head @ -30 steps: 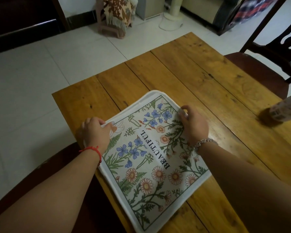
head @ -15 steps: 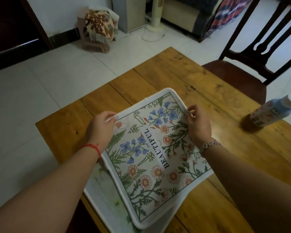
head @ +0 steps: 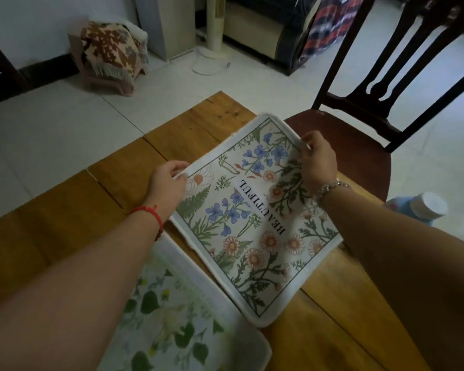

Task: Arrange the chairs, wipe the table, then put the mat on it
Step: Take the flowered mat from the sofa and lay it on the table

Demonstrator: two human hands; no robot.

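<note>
Now the left hand [head: 166, 180] pinches the left edge of the floral mat [head: 255, 226] and the right hand [head: 318, 159] its far right edge, the 2 hands apart. The far end is raised, the near corner seemingly on the wooden table [head: 65, 223], beside a second, leafy mat [head: 177, 317]. I'd say it is best lowered flat, squared to the table's edge, then smoothed outward. The print reads "BEAUTIFUL", upside down from here; the label on the bottle [head: 418, 207] at right is too blurred to read.
</note>
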